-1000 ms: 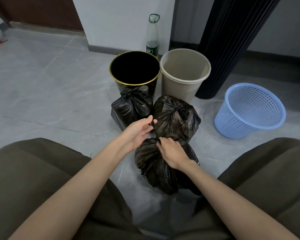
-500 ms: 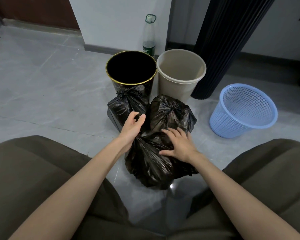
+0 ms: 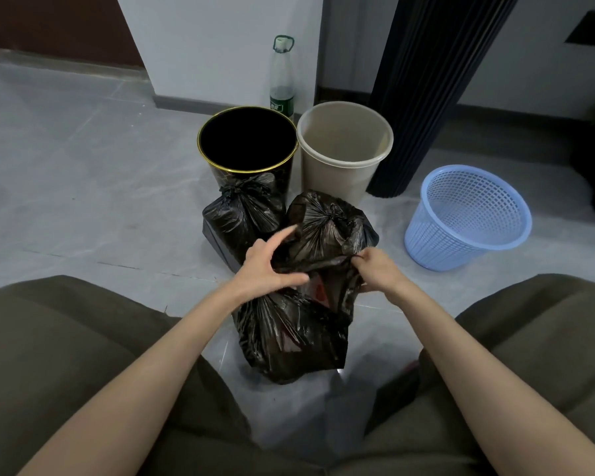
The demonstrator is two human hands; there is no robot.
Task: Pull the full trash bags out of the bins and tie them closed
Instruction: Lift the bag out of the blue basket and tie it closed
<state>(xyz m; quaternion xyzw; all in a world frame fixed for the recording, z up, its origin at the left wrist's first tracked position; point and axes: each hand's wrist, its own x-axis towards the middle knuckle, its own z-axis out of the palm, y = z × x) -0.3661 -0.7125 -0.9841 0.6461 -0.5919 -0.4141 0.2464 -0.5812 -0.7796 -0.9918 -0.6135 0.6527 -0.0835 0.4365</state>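
Three black trash bags sit on the floor between my knees. The nearest bag (image 3: 289,338) has its mouth spread, with something red showing inside. My left hand (image 3: 267,266) holds the left side of its rim, index finger lifted. My right hand (image 3: 378,271) pinches the right side of the rim. Behind it stand two knotted bags, the left bag (image 3: 241,214) and the right bag (image 3: 327,223). Further back stand a black gold-rimmed bin (image 3: 248,166) and a beige bin (image 3: 344,166), both without bags.
A blue mesh basket (image 3: 468,218) tilts on the floor to the right. A bottle (image 3: 282,77) stands against the white wall behind the bins. A black ribbed column (image 3: 426,97) rises beside the beige bin. My knees flank the bags.
Both hands have shifted from lying on the nearest bag to gripping its rim on either side, drawing the mouth apart. The camera has moved closer.
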